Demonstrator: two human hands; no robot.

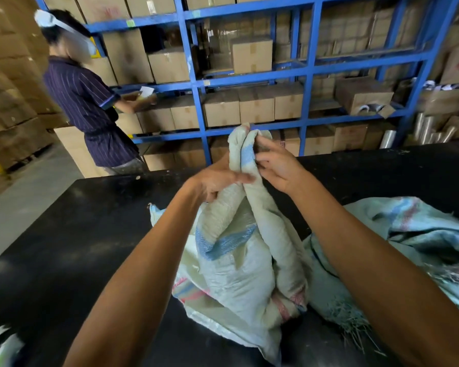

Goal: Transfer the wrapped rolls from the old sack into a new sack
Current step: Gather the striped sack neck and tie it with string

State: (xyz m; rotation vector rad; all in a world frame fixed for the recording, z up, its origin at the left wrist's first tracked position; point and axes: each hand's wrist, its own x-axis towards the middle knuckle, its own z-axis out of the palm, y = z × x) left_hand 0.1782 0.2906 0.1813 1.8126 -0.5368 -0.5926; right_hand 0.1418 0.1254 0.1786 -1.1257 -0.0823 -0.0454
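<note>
A pale woven sack [239, 271] with blue and pink stripes stands bulging on the black table [72, 234], its top gathered into two twisted ends. My left hand [215, 181] grips the left twisted end. My right hand [278, 168] holds the right end, fingers pinching the cloth near the top. A second, crumpled bluish sack [421, 234] with a frayed edge lies flat to the right, partly under my right forearm. No wrapped rolls are visible; whatever fills the standing sack is hidden.
Behind the table, a blue metal rack [310, 75] is loaded with cardboard boxes. A person in a dark striped shirt [90, 109] stands at the rack on the left. Clear film rolls [429, 131] stand at the far right. Stacked cartons fill the left side.
</note>
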